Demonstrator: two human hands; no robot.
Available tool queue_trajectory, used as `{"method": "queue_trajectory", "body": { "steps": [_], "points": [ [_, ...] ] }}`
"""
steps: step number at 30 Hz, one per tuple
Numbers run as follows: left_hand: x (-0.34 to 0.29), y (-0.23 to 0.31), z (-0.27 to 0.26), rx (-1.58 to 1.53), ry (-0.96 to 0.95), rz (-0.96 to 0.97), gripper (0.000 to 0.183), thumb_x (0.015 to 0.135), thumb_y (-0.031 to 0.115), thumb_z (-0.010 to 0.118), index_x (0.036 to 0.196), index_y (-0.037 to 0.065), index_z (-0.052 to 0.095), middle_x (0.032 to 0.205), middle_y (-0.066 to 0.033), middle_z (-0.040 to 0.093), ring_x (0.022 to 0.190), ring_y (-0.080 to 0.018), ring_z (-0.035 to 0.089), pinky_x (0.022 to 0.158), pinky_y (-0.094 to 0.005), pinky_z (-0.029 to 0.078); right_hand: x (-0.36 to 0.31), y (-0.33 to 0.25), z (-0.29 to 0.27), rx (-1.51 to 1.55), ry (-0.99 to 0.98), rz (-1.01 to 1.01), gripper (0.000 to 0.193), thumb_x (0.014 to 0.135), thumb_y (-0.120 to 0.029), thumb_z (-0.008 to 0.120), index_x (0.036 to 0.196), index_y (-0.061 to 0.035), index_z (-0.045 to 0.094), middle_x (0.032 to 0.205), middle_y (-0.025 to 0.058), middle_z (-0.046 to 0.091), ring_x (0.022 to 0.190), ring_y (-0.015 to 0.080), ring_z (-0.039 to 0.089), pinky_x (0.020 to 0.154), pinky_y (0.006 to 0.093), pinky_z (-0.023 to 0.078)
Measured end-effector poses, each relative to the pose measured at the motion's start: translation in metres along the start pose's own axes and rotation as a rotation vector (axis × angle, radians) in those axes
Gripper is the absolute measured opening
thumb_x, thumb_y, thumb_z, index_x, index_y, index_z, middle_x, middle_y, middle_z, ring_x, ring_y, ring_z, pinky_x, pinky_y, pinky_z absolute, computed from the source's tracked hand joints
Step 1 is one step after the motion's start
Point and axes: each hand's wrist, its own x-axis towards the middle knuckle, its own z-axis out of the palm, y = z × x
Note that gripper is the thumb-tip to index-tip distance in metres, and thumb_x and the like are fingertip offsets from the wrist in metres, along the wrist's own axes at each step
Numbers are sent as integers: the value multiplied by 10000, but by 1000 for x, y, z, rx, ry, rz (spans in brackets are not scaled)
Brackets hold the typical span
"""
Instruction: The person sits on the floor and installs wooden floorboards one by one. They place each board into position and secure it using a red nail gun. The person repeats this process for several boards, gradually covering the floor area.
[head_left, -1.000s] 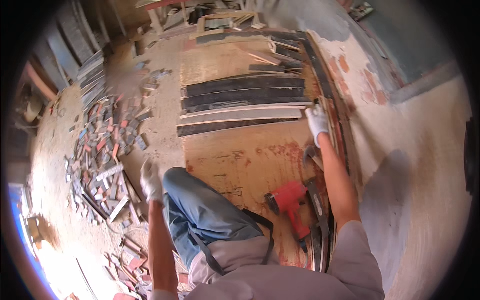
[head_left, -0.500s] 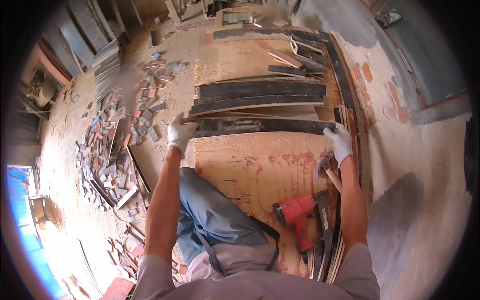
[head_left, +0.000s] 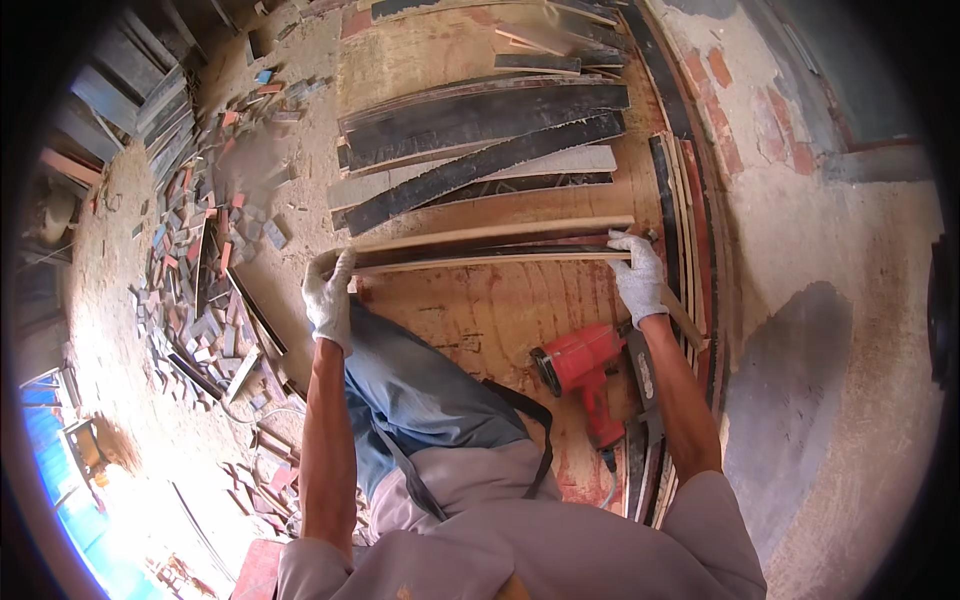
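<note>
Both my hands wear white gloves. Between them spans what looks like a pair of long wooden strips (head_left: 490, 239), seen nearly edge-on with pale edges and dark faces. My left hand (head_left: 330, 292) grips the left end, thumb on top. At the right end, my right hand (head_left: 637, 275) has its fingers closed around the strips. A red nail gun (head_left: 585, 358) lies on the plywood sheet (head_left: 450, 315) beside my right forearm. Close below my right hand shows a hammer's wooden handle (head_left: 684, 318); its head is hidden. Beyond the held strips, a black strip (head_left: 490, 170) lies slantwise over others.
Dark boards (head_left: 490, 120) are stacked across the plywood farther off. Long strips (head_left: 690, 220) run along its right edge, near the peeling wall (head_left: 790, 220). Many small wood offcuts (head_left: 215, 330) litter the floor at left. My bent leg (head_left: 420, 390) rests at the plywood's near-left side.
My hands have turned the held black-faced strip edge-on, and two pale edges now show between them. A black strip now lies diagonally on the pile beyond. The whole view has shifted slightly.
</note>
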Motion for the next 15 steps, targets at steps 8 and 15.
{"method": "queue_trajectory", "body": {
  "steps": [8,15],
  "points": [
    [13,0,-10,255,-73,57,339,834,281,835,979,-8,733,893,-92,748,831,-154,673,793,-312,538,-13,-3,-14,274,-40,107,297,766,81,795,992,-2,621,1235,155,703,1164,206,652,971,327,518],
    [34,-9,-9,308,-113,60,311,852,270,810,982,-4,740,883,-92,760,837,-167,695,808,-313,544,-22,-9,-40,596,-160,425,238,817,62,773,1005,-11,646,1056,77,714,1000,148,652,928,295,509]
  ]
}}
